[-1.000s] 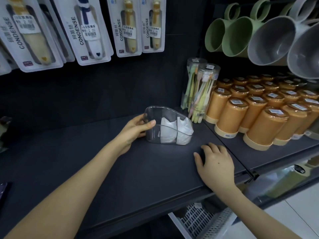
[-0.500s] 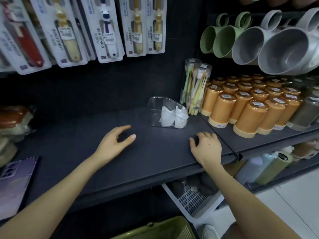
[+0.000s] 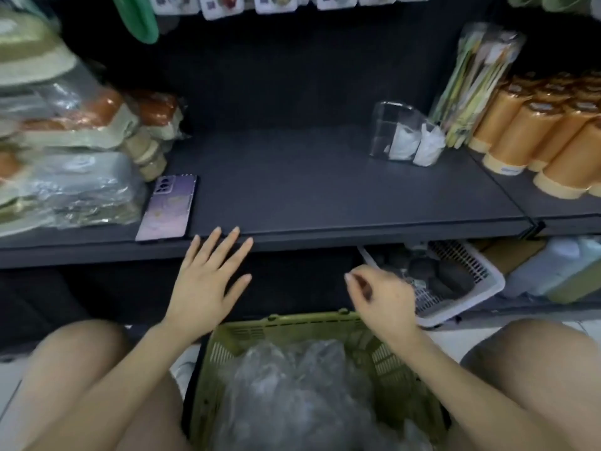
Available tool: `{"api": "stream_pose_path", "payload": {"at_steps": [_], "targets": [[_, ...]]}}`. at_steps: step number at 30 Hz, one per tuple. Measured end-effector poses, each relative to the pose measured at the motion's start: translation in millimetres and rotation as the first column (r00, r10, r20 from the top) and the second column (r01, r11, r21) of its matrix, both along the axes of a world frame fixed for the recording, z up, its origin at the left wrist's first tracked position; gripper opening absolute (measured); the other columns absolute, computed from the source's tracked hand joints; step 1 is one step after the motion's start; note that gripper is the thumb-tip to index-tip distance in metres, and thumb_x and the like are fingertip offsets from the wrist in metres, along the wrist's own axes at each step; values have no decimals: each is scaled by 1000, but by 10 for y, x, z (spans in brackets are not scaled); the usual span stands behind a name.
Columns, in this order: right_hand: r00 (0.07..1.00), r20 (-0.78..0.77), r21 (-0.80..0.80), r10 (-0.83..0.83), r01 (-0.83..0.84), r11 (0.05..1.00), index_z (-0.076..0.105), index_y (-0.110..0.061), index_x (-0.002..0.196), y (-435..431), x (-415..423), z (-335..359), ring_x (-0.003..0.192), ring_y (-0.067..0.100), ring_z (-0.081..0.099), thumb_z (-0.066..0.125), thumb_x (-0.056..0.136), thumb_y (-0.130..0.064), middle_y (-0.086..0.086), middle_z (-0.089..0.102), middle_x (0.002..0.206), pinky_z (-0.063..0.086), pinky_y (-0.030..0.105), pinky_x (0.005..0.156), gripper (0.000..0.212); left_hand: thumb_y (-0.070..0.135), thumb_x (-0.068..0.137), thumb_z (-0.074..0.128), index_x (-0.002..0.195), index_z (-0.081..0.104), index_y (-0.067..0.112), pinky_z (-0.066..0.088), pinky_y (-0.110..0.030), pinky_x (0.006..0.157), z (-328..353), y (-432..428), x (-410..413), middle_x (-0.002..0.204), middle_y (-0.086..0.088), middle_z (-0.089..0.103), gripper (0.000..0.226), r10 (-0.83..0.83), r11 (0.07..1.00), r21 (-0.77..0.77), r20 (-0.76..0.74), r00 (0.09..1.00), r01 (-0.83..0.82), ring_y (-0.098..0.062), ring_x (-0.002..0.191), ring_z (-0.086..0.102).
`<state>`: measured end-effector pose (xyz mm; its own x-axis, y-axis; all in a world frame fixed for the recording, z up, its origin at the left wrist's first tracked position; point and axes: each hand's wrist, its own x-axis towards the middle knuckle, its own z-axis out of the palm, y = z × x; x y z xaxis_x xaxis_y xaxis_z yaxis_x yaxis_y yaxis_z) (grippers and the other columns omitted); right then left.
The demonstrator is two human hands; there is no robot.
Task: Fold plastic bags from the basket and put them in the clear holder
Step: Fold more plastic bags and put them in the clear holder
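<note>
Left hand: we see the left hand (image 3: 208, 281) flat, fingers spread wide, holding nothing, its tips at the front edge of the shelf (image 3: 309, 190).
Right hand: the right hand (image 3: 383, 301) is loosely curled and holds nothing we can make out, above the far rim of the green basket (image 3: 208, 385).
Plastic bags: the plastic bags (image 3: 292, 385) lie in a crumpled heap in that basket, below the shelf.
Clear holder: the clear holder (image 3: 388, 125) stands far right on the shelf, with folded white bags (image 3: 403, 144) inside.
Open room: we have bare shelf between the phone (image 3: 167, 208) at the left front edge and the holder.
</note>
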<state>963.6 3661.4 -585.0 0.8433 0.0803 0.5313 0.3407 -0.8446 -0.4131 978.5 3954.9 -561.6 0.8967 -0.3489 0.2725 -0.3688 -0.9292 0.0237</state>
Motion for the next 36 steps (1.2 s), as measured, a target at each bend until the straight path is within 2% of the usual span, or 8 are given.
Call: {"api": "stream_pose_path", "payload": {"at_steps": [2, 5, 9, 13, 19, 26, 30, 36], "targets": [[899, -439, -137, -15, -51, 989, 69, -19, 99, 105, -106, -448, 80, 19, 67, 47, 91, -45, -1, 70, 85, 46, 26, 61, 35, 48, 96, 34, 146, 40, 18, 15, -51, 116, -27, -17, -9, 151, -9, 38, 59, 4, 1000, 15, 0, 1000, -4, -36, 141, 31], [504, -851, -271, -149, -178, 946, 61, -18, 121, 102, -140, -1029, 109, 26, 62, 51, 93, -49, 8, 67, 114, 47, 30, 78, 44, 44, 93, 39, 147, 37, 18, 12, -51, 116, -58, -30, -8, 152, -10, 37, 60, 5, 1000, 14, 23, 1000, -5, -37, 142, 28], [266, -956, -164, -122, -145, 976, 43, -14, 142, 183, -395, -1528, 131, 24, 45, 59, 90, -49, 7, 46, 146, 38, 27, 100, 65, 34, 86, 50, 148, 36, 19, 8, -51, 116, -97, -28, 13, 153, -11, 36, 65, 10, 999, -35, 41, 999, -9, -38, 143, 25], [139, -974, -188, -177, -71, 980, 42, -11, 141, 230, -754, -1831, 129, 26, 46, 62, 89, -44, 7, 46, 144, 40, 31, 104, 64, 17, 76, 68, 150, 32, 21, 5, -53, 117, -103, 3, 32, 156, -10, 28, 82, -10, 999, -43, 7, 1000, 10, -37, 146, 17], [301, -897, -377, -325, -134, 917, 65, -14, 106, 221, -753, -1780, 98, 20, 62, 43, 97, -26, 3, 64, 104, 46, 28, 82, 26, 13, 72, 69, 152, 24, 22, -1, -52, 117, -61, 8, 40, 159, -10, 21, 93, -1, 1000, 7, -32, 999, 1, -37, 147, 10], [417, -907, -59, -52, -5, 998, 59, -26, 56, 206, -38, -698, 82, 20, 64, 77, 73, -29, -11, 60, 64, 45, 35, 79, 25, 28, 82, 65, 154, 10, 26, -10, -47, 116, 70, -33, 15, 162, -7, 6, 90, 26, 1000, 11, -126, 992, -25, -33, 149, -4], [521, -838, 185, 161, -7, 983, 59, -14, 64, 135, 53, 244, 65, 9, 58, 77, 77, -7, -5, 59, 65, 46, 23, 67, 23, 48, 89, 55, 150, 25, 33, -9, -33, 117, 237, -219, -70, 162, -1, 7, 70, -16, 932, -352, -281, 960, -87, -22, 149, -5], [648, -674, 456, 354, -12, 890, 61, -8, 71, 21, 47, 1334, 53, 7, 48, 75, 82, -12, 5, 52, 56, 39, 10, 55, 18, 74, 72, 45, 129, 56, 38, 30, -22, 113, 408, -575, -335, 136, 20, 48, 68, -231, 697, -716, -281, 932, -44, 4, 130, 41]]}}
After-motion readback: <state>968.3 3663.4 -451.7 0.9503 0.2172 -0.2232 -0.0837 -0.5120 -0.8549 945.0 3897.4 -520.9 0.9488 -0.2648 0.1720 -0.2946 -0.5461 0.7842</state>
